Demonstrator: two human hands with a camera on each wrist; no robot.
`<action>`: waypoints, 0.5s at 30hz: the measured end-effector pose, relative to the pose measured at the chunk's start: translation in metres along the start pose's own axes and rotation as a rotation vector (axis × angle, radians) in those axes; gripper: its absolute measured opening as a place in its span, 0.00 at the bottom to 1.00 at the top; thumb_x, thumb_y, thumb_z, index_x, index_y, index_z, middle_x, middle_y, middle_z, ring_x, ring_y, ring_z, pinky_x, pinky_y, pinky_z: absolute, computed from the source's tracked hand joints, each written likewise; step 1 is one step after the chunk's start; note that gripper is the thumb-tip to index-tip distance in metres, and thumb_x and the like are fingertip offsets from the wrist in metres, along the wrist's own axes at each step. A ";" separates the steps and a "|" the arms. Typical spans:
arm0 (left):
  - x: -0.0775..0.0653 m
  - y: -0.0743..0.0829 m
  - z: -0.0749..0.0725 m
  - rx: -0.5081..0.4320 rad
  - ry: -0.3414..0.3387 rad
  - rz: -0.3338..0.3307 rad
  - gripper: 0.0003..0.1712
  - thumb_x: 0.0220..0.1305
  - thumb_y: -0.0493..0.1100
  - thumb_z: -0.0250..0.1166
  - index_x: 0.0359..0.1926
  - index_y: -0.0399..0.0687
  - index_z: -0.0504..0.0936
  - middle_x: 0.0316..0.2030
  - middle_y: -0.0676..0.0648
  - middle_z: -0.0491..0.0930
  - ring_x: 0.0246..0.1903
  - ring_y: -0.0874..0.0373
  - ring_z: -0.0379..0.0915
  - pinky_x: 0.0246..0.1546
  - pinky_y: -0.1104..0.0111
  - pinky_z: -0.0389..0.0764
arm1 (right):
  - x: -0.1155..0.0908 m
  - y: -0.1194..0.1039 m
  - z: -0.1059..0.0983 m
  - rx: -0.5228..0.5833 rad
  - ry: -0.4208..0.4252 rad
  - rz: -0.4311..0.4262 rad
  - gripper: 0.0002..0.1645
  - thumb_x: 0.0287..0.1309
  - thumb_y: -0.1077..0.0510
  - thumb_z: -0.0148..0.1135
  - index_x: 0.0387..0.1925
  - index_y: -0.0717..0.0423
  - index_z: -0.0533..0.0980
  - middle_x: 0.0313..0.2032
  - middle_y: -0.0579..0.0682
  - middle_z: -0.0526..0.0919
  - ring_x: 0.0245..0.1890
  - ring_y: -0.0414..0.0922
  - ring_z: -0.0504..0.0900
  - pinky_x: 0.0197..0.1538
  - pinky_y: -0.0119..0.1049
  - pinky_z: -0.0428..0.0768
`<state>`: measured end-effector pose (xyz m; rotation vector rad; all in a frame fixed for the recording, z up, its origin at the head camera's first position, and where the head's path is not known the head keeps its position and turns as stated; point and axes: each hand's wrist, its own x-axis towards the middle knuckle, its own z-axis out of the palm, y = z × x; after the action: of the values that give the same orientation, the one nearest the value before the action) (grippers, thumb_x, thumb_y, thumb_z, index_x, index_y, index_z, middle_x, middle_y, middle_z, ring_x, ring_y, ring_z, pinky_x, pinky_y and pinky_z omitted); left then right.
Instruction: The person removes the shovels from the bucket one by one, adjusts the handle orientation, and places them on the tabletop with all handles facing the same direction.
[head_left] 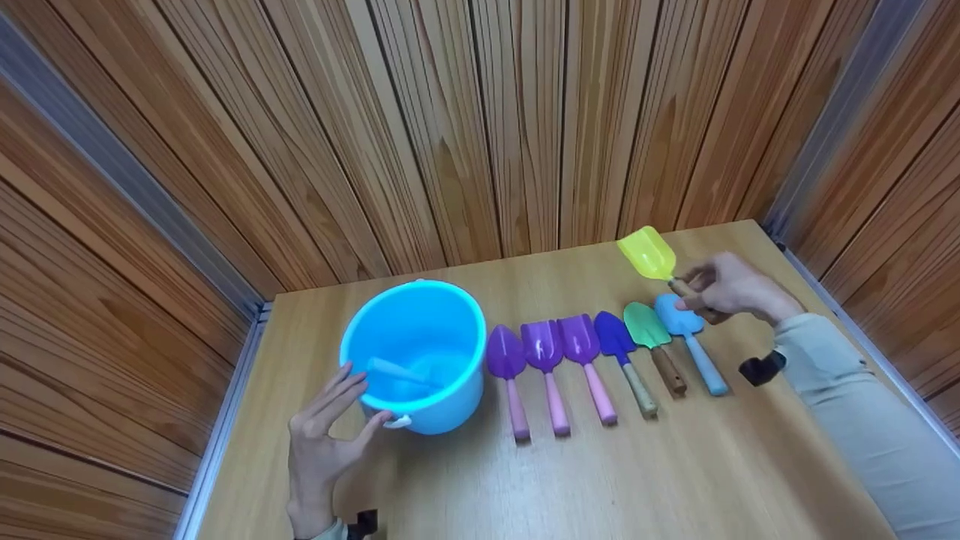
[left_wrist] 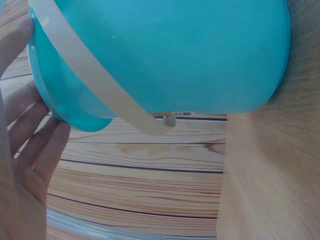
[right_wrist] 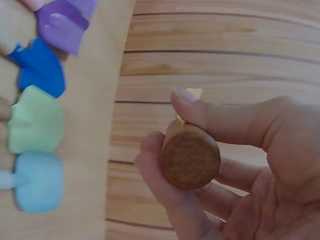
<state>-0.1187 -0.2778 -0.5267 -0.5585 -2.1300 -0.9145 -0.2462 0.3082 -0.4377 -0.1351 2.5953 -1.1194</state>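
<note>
A blue bucket stands upright on the table. My left hand touches its rim at the near left, with fairly straight, spread fingers and the thumb by the white handle's joint. In the left wrist view the white handle hangs down the bucket's side. Inside lies a light blue handle-shaped thing; its other end is unclear. At the far right my right hand pinches a yellow toy shovel by its brown handle, raised over the row. In the right wrist view the handle's round end faces the camera.
Several toy shovels lie in a row right of the bucket: purple with pink handles, a dark blue one, a green one and a light blue one. Wooden walls rise behind and beside the table.
</note>
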 end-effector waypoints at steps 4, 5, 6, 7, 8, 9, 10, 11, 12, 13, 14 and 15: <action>-0.001 0.001 -0.001 0.009 -0.001 -0.027 0.36 0.36 0.40 0.87 0.53 0.52 0.87 0.52 0.47 0.86 0.59 0.47 0.78 0.59 0.72 0.74 | -0.004 0.028 0.002 0.070 0.022 0.036 0.44 0.59 0.54 0.72 0.67 0.75 0.63 0.52 0.68 0.76 0.33 0.45 0.85 0.37 0.38 0.88; -0.002 0.001 -0.001 0.010 0.000 -0.031 0.36 0.36 0.40 0.87 0.53 0.52 0.87 0.52 0.48 0.85 0.59 0.47 0.78 0.59 0.72 0.74 | -0.004 0.035 0.003 0.083 0.027 0.043 0.44 0.60 0.54 0.71 0.67 0.75 0.62 0.52 0.68 0.76 0.34 0.45 0.85 0.37 0.38 0.88; -0.003 0.001 -0.001 0.013 0.002 -0.033 0.36 0.35 0.41 0.87 0.53 0.52 0.87 0.52 0.48 0.85 0.59 0.47 0.78 0.59 0.73 0.74 | -0.004 0.041 0.004 0.098 0.031 0.047 0.45 0.60 0.54 0.71 0.68 0.76 0.61 0.53 0.69 0.76 0.34 0.45 0.85 0.38 0.38 0.88; -0.003 0.001 -0.001 0.015 0.004 -0.034 0.36 0.35 0.41 0.87 0.52 0.52 0.88 0.52 0.49 0.86 0.59 0.47 0.78 0.59 0.73 0.74 | -0.005 0.047 0.005 0.105 0.037 0.055 0.45 0.61 0.53 0.70 0.68 0.76 0.61 0.53 0.69 0.75 0.34 0.44 0.85 0.38 0.38 0.88; -0.004 0.001 -0.002 0.014 0.003 -0.033 0.36 0.35 0.41 0.87 0.52 0.52 0.88 0.52 0.49 0.85 0.59 0.46 0.78 0.59 0.73 0.74 | -0.005 0.054 0.006 0.109 0.042 0.060 0.44 0.61 0.53 0.70 0.68 0.75 0.61 0.53 0.69 0.75 0.34 0.44 0.85 0.39 0.38 0.88; -0.003 0.001 -0.002 0.014 0.003 -0.033 0.36 0.35 0.41 0.87 0.52 0.52 0.88 0.52 0.49 0.86 0.59 0.47 0.78 0.59 0.73 0.74 | -0.006 0.060 0.007 0.112 0.048 0.063 0.44 0.62 0.52 0.70 0.67 0.75 0.62 0.52 0.68 0.75 0.34 0.44 0.85 0.39 0.38 0.88; -0.003 0.002 -0.001 0.014 0.001 -0.032 0.36 0.35 0.41 0.87 0.53 0.52 0.87 0.52 0.48 0.86 0.59 0.47 0.78 0.59 0.72 0.74 | -0.007 0.065 0.008 0.116 0.052 0.071 0.44 0.62 0.52 0.69 0.67 0.75 0.62 0.53 0.68 0.75 0.35 0.45 0.85 0.39 0.38 0.88; -0.003 0.002 -0.001 0.014 -0.001 -0.032 0.36 0.36 0.41 0.87 0.53 0.52 0.87 0.52 0.48 0.86 0.59 0.47 0.78 0.59 0.72 0.74 | -0.007 0.071 0.009 0.117 0.055 0.076 0.44 0.62 0.52 0.69 0.67 0.75 0.62 0.52 0.68 0.75 0.35 0.45 0.85 0.40 0.39 0.89; -0.002 0.002 -0.001 0.012 -0.003 -0.034 0.36 0.36 0.41 0.87 0.53 0.52 0.87 0.52 0.47 0.86 0.60 0.47 0.78 0.59 0.72 0.74 | -0.008 0.077 0.009 0.114 0.058 0.082 0.44 0.62 0.51 0.69 0.67 0.75 0.62 0.52 0.68 0.75 0.35 0.46 0.85 0.40 0.39 0.89; -0.002 0.002 0.000 0.009 -0.004 -0.035 0.36 0.36 0.41 0.87 0.53 0.52 0.87 0.52 0.46 0.86 0.60 0.47 0.78 0.59 0.72 0.74 | -0.009 0.082 0.010 0.114 0.057 0.092 0.44 0.63 0.51 0.69 0.67 0.75 0.61 0.51 0.67 0.75 0.36 0.47 0.85 0.40 0.40 0.89; -0.002 0.002 0.000 0.004 -0.006 -0.038 0.36 0.37 0.41 0.87 0.53 0.52 0.87 0.52 0.45 0.86 0.60 0.47 0.78 0.59 0.72 0.74 | -0.010 0.088 0.011 0.116 0.055 0.103 0.43 0.63 0.51 0.68 0.67 0.75 0.62 0.50 0.66 0.76 0.37 0.48 0.85 0.40 0.40 0.89; -0.002 0.002 0.000 0.002 -0.008 -0.040 0.36 0.37 0.41 0.86 0.53 0.52 0.87 0.51 0.45 0.86 0.60 0.48 0.78 0.59 0.72 0.74 | -0.011 0.093 0.012 0.116 0.053 0.115 0.43 0.63 0.51 0.68 0.67 0.75 0.61 0.49 0.65 0.76 0.38 0.49 0.85 0.41 0.41 0.88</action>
<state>-0.1164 -0.2763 -0.5275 -0.5211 -2.1557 -0.9335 -0.2289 0.3667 -0.5098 0.0704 2.5392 -1.2433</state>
